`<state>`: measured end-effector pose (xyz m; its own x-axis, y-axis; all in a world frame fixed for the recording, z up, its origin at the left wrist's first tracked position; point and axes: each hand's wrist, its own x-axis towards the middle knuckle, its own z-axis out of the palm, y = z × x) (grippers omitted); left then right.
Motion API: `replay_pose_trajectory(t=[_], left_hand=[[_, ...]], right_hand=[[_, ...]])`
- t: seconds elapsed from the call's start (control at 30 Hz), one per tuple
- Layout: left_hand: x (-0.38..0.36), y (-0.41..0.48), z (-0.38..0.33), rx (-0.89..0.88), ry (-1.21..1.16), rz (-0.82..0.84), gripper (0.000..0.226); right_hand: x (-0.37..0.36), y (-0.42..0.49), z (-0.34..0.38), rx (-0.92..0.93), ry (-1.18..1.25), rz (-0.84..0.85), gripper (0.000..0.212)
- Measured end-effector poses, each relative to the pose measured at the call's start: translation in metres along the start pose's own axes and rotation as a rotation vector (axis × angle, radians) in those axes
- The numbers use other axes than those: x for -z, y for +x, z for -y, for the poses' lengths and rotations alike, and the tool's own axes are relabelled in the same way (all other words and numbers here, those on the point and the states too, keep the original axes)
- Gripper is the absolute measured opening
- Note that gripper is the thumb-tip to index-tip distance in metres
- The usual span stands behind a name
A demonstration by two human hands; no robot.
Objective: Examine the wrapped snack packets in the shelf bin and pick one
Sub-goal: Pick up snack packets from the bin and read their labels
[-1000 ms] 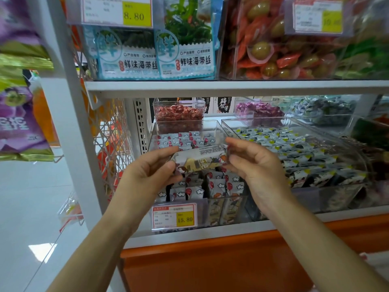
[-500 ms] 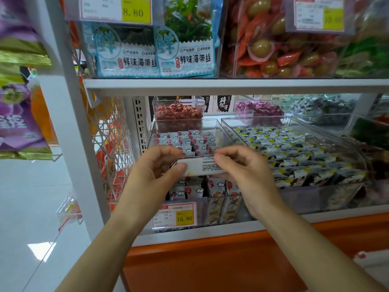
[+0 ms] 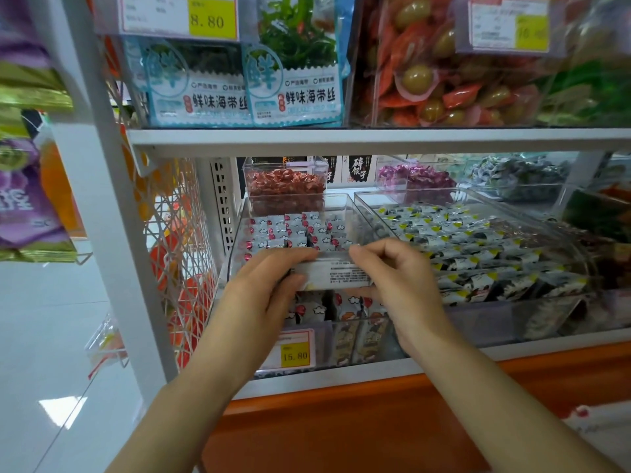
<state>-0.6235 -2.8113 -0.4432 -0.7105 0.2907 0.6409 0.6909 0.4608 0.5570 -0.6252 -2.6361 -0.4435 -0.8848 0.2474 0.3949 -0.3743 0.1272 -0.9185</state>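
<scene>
Glossy white film wrapped the flat oblong packet (image 3: 338, 276) you pinched at each end with your left hand (image 3: 263, 295) and right hand (image 3: 399, 288), just above the clear plastic bin (image 3: 336, 206) of crinkly wrappers; behind, a clear tub (image 3: 285, 186) held red sweets.

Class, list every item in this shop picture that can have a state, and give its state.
White wrapped snack packet with black print: held above the bin at both ends.
Left hand: grips the packet's left end.
Right hand: pinches the packet's right end.
Clear plastic shelf bin of red-and-white packets: partly full.
Clear plastic bin of black-and-white packets: well filled.
</scene>
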Motion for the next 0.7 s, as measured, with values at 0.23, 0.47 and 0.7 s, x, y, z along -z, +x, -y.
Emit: replay_pose_trajectory(t=[0.23, 0.47, 0.7], left_hand=[[0.003, 0.003, 0.008, 0.124, 0.064, -0.067, 0.039], [0.006, 0.005, 0.016, 0.046, 0.662, -0.021, 0.037], [0.005, 0.003, 0.029, 0.160, 0.744, 0.157, 0.053]], right_hand=[[0.006, 0.005, 0.005, 0.046, -0.059, 0.223, 0.036], [0.002, 0.031, 0.013, 0.243, -0.380, -0.034, 0.023], [-0.021, 0.065, 0.009, 0.368, -0.803, 0.193, 0.037]])
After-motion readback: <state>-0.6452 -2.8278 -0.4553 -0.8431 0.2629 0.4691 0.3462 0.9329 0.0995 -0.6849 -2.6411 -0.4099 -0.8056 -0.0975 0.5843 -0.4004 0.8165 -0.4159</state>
